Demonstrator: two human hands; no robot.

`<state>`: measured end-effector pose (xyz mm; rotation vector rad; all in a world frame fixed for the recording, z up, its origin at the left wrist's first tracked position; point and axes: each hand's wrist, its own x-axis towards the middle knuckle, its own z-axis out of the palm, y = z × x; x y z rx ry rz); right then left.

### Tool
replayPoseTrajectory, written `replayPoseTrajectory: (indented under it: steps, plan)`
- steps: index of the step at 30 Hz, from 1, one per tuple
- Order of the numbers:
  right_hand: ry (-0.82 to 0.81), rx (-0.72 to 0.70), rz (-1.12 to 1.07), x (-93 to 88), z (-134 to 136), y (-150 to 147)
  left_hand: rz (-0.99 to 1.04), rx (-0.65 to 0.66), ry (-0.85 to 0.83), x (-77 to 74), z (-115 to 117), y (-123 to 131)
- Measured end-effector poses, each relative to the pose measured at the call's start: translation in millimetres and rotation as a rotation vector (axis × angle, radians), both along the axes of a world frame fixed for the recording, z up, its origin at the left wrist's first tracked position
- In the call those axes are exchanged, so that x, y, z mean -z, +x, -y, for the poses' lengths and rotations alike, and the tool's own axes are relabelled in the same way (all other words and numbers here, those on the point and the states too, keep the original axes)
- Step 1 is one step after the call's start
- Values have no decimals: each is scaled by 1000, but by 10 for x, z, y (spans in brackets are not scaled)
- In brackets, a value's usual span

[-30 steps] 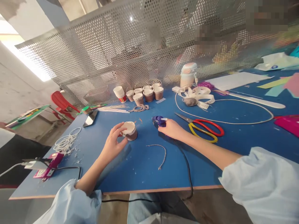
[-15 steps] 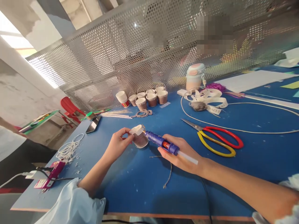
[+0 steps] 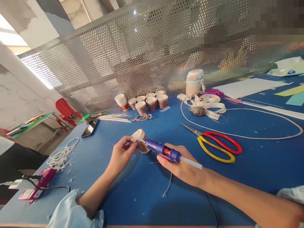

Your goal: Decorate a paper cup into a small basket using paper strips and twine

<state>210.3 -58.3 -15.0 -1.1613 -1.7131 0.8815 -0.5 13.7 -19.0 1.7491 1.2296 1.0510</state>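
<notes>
A small paper cup (image 3: 143, 147) with a brownish wrapped side stands on the blue table in front of me, tilted slightly. My left hand (image 3: 122, 155) pinches its left rim, where a whitish scrap shows by the fingertips; the exact grip is partly hidden. In my right hand (image 3: 184, 163) is a purple hot glue gun (image 3: 158, 148), a clear glue stick (image 3: 191, 162) jutting from its back. Its nozzle points at the cup's rim, touching or very close. Below the gun lies a short piece of twine (image 3: 170, 183). Red-and-yellow scissors (image 3: 215, 142) lie right of my right hand.
Several small twine-handled cups (image 3: 152, 103) and a stack of paper cups (image 3: 121, 102) stand at the back. Ribbon (image 3: 213, 101), cord and a bottle (image 3: 194, 83) are back right. A phone (image 3: 89, 128), white cord (image 3: 63, 153) and purple power strip (image 3: 39, 185) lie left.
The glue gun's nozzle has moved down and slightly left across the cup's rim. The cup has tipped, showing more of its opening. The whole view has shifted a little.
</notes>
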Motion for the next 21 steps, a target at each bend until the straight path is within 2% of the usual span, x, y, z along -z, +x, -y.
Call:
replayPoseTrajectory:
  steps: [7, 15, 21]
  plan:
    - [78, 1, 53, 62, 5, -41, 3, -24, 68, 32, 63, 24]
    - [138, 39, 122, 88, -19, -70, 48, -28, 66, 17, 88, 7]
    - [119, 27, 114, 59, 10, -84, 92, -14, 81, 11, 110, 8]
